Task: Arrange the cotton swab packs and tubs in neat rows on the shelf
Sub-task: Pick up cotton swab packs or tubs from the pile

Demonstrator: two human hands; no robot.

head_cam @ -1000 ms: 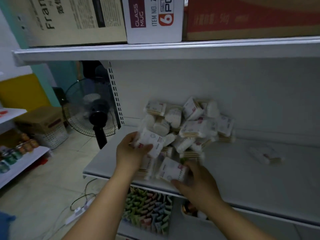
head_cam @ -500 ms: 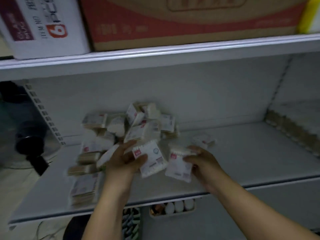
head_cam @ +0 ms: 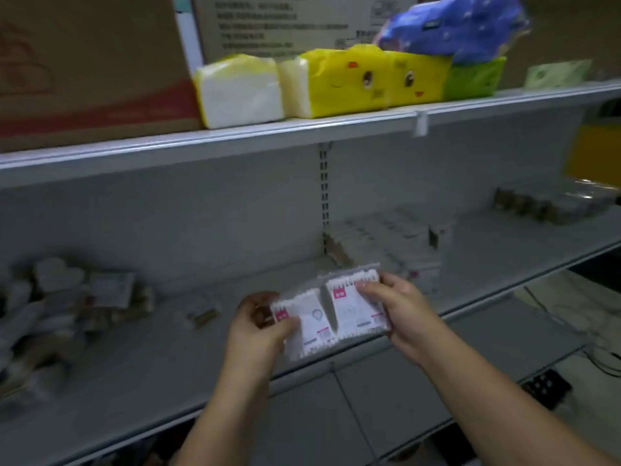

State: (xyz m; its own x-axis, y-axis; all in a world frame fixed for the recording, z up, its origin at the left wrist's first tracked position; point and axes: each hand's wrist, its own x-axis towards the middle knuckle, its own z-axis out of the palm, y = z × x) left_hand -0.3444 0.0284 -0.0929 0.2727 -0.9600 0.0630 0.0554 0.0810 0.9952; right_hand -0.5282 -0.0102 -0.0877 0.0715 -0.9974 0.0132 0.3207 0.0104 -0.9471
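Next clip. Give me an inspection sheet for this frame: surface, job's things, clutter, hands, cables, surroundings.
Surface: grey shelf, partly bare.
Job's things: two swab packs held side by side, left pack and right pack; loose pile at left; neat row at right.
Clutter: lone pack lying apart.
Hands: left hand grips left pack; right hand grips right pack.
Cables: cable on floor, lower right.
Surroundings: tissue packs and cardboard boxes on upper shelf.
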